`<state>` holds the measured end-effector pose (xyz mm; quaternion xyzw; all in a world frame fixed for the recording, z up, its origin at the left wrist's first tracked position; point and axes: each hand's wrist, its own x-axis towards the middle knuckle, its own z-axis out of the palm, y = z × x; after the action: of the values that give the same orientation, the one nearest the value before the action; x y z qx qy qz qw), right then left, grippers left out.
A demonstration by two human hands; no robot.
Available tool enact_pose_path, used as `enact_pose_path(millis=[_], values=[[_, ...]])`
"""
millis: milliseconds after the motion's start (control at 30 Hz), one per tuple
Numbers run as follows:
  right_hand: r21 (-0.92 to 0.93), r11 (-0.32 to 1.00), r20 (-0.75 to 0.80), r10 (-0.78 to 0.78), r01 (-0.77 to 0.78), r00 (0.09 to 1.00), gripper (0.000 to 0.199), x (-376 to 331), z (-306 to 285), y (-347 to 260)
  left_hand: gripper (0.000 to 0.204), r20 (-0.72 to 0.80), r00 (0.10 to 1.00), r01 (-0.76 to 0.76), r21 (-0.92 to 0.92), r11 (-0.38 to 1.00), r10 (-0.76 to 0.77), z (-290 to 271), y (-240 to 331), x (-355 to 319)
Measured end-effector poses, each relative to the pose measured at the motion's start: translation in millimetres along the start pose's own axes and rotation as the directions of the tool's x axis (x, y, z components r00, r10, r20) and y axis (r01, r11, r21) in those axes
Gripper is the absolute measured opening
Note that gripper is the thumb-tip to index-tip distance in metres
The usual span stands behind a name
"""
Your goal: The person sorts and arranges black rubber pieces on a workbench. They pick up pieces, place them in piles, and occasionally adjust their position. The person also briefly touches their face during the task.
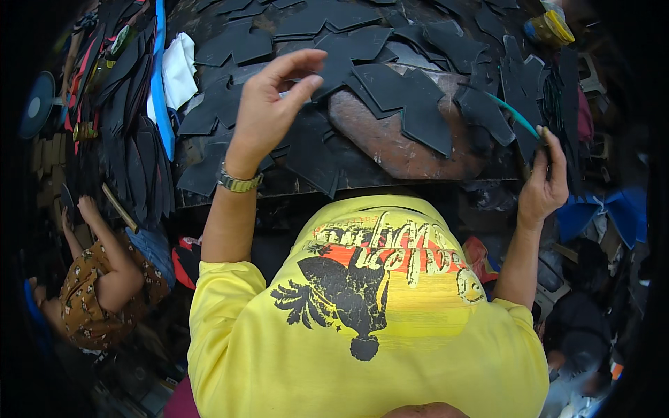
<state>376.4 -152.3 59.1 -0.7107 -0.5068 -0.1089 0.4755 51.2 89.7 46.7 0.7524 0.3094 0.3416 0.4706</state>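
Observation:
My left hand (268, 104), with a metal-banded watch (239, 182) at the wrist, hovers over the table's left half. Its fingers are curved, the thumb stands apart from them, and nothing shows between. On the right, my right hand (546, 177) pinches the end of a slim green-handled tool (516, 115). The tool slants up and left to a thin dark tip over a cut black sheet piece (481, 115); whether the tip touches it I cannot tell. Between my hands, another angular black piece (411, 104) overlaps others on a worn reddish-brown board (390, 148).
Many flat black cut pieces (237, 42) cover the dark table. Long black strips (132, 90), a blue strip (160, 83) and a white sheet (180, 70) lie at the left. A yellow-rimmed container (550, 29) stands far right. Another person (104, 285) is at lower left.

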Motion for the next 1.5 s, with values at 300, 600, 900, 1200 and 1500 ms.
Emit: enact_pose_path(millis=[300,600,900,1200,1500], values=[[-0.266,0.914,0.285,-0.231,0.308,0.93,0.034,-19,-4,13,0.041,0.159,0.974,-0.215,0.401,0.89,0.164,16,9,3],[-0.243,0.947,0.292,-0.136,0.212,0.947,0.036,-27,1,18,0.051,0.255,0.943,-0.308,0.43,0.848,0.213,34,10,6],[0.184,0.961,0.01,0.207,-0.206,0.978,0.038,-21,4,24,0.062,0.335,0.93,-0.312,0.506,0.804,0.15,48,11,15],[-0.118,0.992,0.121,-0.024,0.038,0.992,0.033,-15,5,11,0.071,0.365,0.924,-0.307,0.518,0.798,0.118,53,12,25],[-0.175,0.974,0.373,-0.07,0.144,0.925,0.051,-25,17,0,0.065,0.369,0.92,-0.314,0.482,0.818,0.135,53,11,21]])
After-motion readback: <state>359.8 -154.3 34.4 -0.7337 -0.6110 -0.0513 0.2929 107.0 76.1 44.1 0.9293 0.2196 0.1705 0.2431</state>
